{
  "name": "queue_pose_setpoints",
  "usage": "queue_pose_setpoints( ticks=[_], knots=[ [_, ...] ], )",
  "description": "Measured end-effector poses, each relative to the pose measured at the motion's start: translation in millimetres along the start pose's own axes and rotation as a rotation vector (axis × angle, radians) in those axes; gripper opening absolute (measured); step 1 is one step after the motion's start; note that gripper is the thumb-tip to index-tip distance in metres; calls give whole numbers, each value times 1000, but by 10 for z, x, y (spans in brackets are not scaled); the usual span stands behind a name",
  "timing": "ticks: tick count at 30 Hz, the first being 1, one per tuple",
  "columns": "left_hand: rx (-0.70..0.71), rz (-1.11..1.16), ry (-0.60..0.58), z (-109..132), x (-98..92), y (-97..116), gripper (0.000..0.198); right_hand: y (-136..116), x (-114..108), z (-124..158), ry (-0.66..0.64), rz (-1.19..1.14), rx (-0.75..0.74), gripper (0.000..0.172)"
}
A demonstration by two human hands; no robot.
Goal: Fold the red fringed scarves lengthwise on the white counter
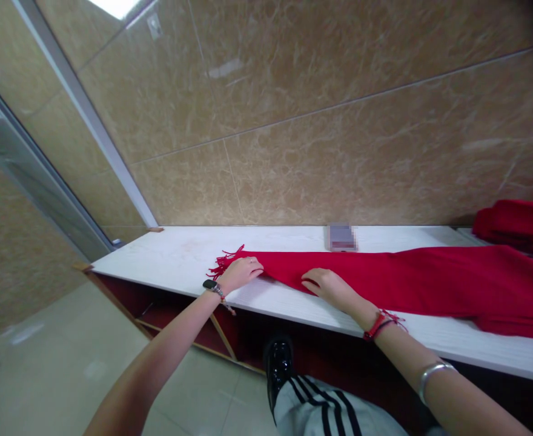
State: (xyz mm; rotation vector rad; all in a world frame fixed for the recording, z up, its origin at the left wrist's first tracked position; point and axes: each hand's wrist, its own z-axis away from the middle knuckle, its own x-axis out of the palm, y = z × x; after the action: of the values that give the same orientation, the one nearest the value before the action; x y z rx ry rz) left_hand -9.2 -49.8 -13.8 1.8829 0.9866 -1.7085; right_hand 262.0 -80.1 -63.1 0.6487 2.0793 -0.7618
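Note:
A long red scarf [407, 278] lies stretched along a white-topped cabinet [175, 251], its tasselled end [223, 261] at the left. My left hand [243, 272] is closed on the scarf's corner beside the tassels, with the fingertips partly hidden. Farther right, my right hand [330, 286] grips the scarf's near edge between curled fingers and thumb. Between my hands that edge runs slantwise, so a strip of white top shows below it. Toward the right the scarf widens and overlaps in a fold.
Behind the scarf, against the tiled wall [294, 151], lies a small blurred-out flat item [341, 237]. More red cloth [516, 224] is piled at the far right. Open dark-red compartments [175, 321] sit under the top, with my black shoe [279, 363] in front of them.

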Motion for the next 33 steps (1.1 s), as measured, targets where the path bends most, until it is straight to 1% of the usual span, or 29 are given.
queue_pose_setpoints(
  ticks=[3,6,8,10,13,15,18,20,21,22,23,24,25,26,27,29,31,32,33],
  knots=[
    [19,22,1,-26,-45,-31,28,-21,-15,27,1,-19,-34,22],
    [-29,2,-2,12,-57,-60,28,-29,-18,41,-2,4,-59,20],
    [-107,-59,-24,57,-45,-72,29,-26,-13,44,3,6,-68,20],
    [-224,-131,-55,104,-36,-106,33,-23,-7,44,2,2,-63,20],
    [-394,-200,-54,134,-84,-242,33,-26,-3,48,-17,8,-39,23],
    [-456,-218,-27,90,-192,-369,30,-26,5,53,-25,11,-27,26],
    [-498,-233,36,-115,-486,-495,29,-2,38,54,16,6,-4,35],
    [-492,-238,111,-311,-732,-492,34,31,71,47,81,18,14,42],
    [-481,-240,165,-402,-849,-468,37,48,86,42,111,29,22,46],
    [-457,-239,245,-473,-949,-439,39,62,97,37,134,43,28,48],
    [-427,-242,305,-516,-1023,-410,40,71,104,33,145,56,31,49],
    [-387,-247,328,-522,-1062,-389,41,74,107,29,141,67,27,48],
    [-342,-252,314,-488,-1061,-378,40,70,105,27,127,76,15,46],
    [-299,-258,261,-413,-1020,-380,38,62,99,27,105,82,-4,42],
    [-256,-260,176,-303,-941,-393,36,50,93,27,79,85,-28,39],
    [-213,-250,14,-15,-713,-439,33,31,85,30,29,84,-75,35],
    [-212,-198,-91,286,-472,-487,31,31,94,34,-4,77,-106,34],
    [-230,-149,-119,411,-374,-505,30,39,106,36,-14,75,-115,33],
    [-291,-62,-123,508,-300,-516,28,53,123,38,-20,74,-123,33]
  ],
)
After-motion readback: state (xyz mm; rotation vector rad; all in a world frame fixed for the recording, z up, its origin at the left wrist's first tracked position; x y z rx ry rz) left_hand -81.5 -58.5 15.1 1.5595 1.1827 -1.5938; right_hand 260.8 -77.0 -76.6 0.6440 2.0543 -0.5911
